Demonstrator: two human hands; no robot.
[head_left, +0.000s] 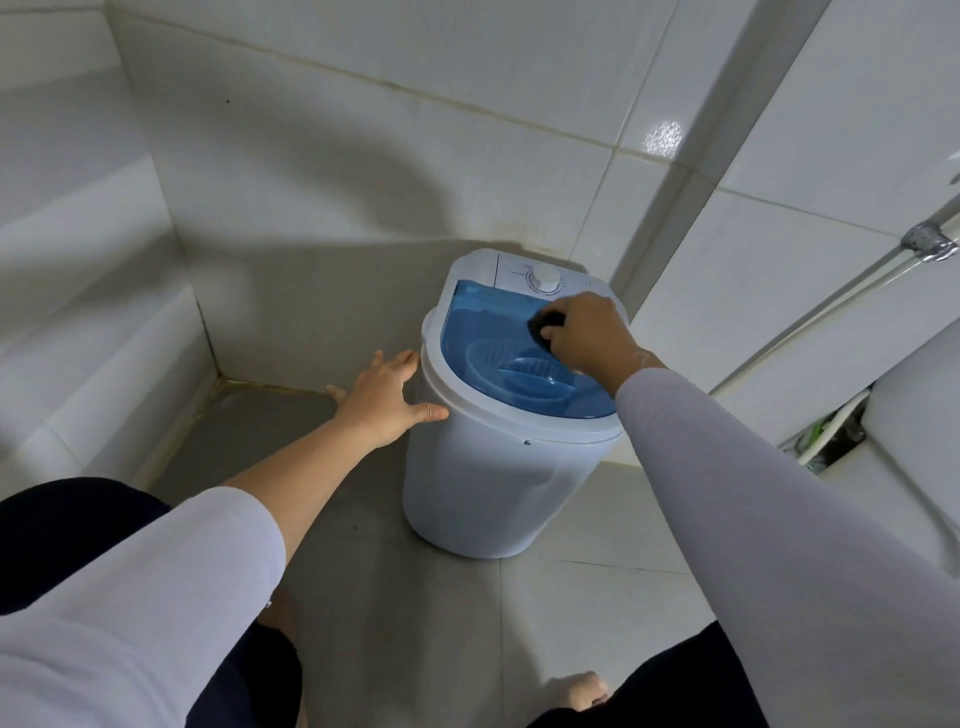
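Note:
A small white round washing machine (483, 483) stands on the tiled floor in a corner. Its lid (488, 332) is clear blue and closed, and a white dial (544, 279) sits on the panel behind it. My right hand (587, 338) grips a small dark pad (545, 325) and holds it against the back right part of the lid. My left hand (384, 400) lies flat with spread fingers against the machine's left rim.
White tiled walls close in behind and on both sides. A metal pipe (857, 280) with a bracket runs along the right wall. A white fixture (914, 415) stands at the right edge. My bare feet (576, 691) are on the grey floor tiles.

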